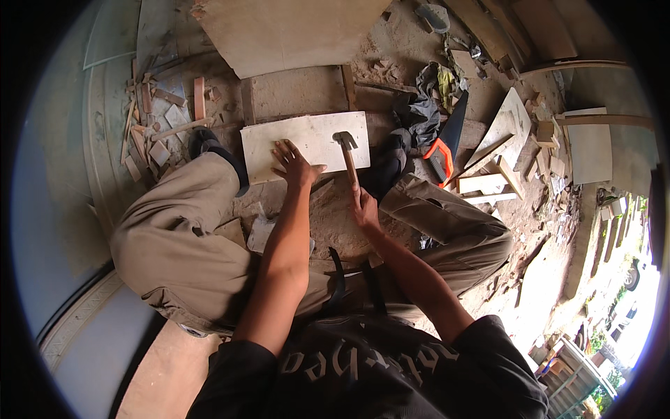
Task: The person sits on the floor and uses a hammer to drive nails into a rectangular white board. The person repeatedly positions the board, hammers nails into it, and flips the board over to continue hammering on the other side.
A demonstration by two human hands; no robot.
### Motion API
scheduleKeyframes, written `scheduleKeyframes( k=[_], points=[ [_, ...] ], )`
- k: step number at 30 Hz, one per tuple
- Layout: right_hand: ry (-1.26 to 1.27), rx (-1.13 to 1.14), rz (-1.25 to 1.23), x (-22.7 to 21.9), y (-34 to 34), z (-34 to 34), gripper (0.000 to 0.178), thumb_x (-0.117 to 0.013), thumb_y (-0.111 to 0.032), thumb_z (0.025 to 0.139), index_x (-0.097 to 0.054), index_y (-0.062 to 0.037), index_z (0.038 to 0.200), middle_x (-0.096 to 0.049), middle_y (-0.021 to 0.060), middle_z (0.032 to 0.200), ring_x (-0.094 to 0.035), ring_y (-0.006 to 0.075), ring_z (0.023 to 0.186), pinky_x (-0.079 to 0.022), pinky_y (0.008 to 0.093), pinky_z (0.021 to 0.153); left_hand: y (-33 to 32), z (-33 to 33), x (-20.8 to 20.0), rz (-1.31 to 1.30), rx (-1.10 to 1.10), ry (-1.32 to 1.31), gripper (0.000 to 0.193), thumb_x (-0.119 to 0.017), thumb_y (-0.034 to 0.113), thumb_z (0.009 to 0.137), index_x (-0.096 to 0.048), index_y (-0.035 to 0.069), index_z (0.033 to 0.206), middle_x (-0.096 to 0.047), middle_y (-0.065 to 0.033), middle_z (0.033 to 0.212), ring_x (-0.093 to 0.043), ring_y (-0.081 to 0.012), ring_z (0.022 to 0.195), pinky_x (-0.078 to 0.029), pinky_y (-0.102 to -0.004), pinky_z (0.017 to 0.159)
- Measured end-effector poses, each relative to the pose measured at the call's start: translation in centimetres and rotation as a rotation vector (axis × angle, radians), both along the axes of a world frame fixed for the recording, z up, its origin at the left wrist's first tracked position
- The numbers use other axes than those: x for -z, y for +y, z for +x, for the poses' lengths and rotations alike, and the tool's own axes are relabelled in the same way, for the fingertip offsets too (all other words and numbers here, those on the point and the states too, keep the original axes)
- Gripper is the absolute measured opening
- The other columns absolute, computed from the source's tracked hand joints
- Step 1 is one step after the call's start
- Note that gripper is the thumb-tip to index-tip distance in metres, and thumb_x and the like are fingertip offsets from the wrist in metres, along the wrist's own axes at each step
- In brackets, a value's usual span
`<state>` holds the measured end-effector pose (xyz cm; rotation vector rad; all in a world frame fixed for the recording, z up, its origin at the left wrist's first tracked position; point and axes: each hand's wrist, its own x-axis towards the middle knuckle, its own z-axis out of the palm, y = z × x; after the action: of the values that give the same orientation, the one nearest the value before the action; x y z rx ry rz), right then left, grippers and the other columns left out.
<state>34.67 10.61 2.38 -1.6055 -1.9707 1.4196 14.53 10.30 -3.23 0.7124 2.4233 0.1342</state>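
Observation:
A pale rectangular wooden board (pixel 259 155) lies between my feet. My left hand (pixel 296 165) rests flat on it with the fingers spread. In my right hand (pixel 364 208) is a claw hammer (pixel 350 162), gripped low on its wooden handle. The hammer's metal head is over the right part of the board; whether it touches the surface I cannot tell. What lies under the board is mostly hidden.
A handsaw with an orange handle (pixel 439 158) stands right of my right foot, beside crumpled black plastic (pixel 417 115). Wood offcuts (pixel 199 98) litter the left. Scrap boards (pixel 504 129) lie at right. A large panel (pixel 293 35) is at the far side.

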Motion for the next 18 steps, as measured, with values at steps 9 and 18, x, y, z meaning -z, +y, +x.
scheduleKeyframes(
  k=[9,18],
  points=[
    [-0.104,-0.006,0.01,2.1,1.3,0.2,0.057,-0.033,-0.047,0.101,-0.05,0.0024,0.08,-0.045,0.0165,0.061,-0.044,0.0258,0.055,-0.039,0.0401,0.055,-0.4,-0.1,0.8,0.075,0.005,0.011,0.141,-0.083,0.058,0.057,0.009,0.003,0.149,0.014,-0.0222,0.156,0.009,-0.0421,0.144,-0.01,-0.0717,0.106],
    [-0.235,-0.071,-0.088,0.5,2.5,-0.5,0.059,-0.033,-0.045,0.101,-0.058,0.0067,0.092,-0.056,0.0243,0.067,-0.06,0.0411,0.067,-0.047,0.0451,0.063,-0.4,0.1,0.3,0.06,-0.005,-0.01,0.141,-0.084,0.055,0.058,0.01,0.003,0.149,0.015,-0.0216,0.156,0.011,-0.0415,0.144,-0.008,-0.0702,0.107]
  ],
)
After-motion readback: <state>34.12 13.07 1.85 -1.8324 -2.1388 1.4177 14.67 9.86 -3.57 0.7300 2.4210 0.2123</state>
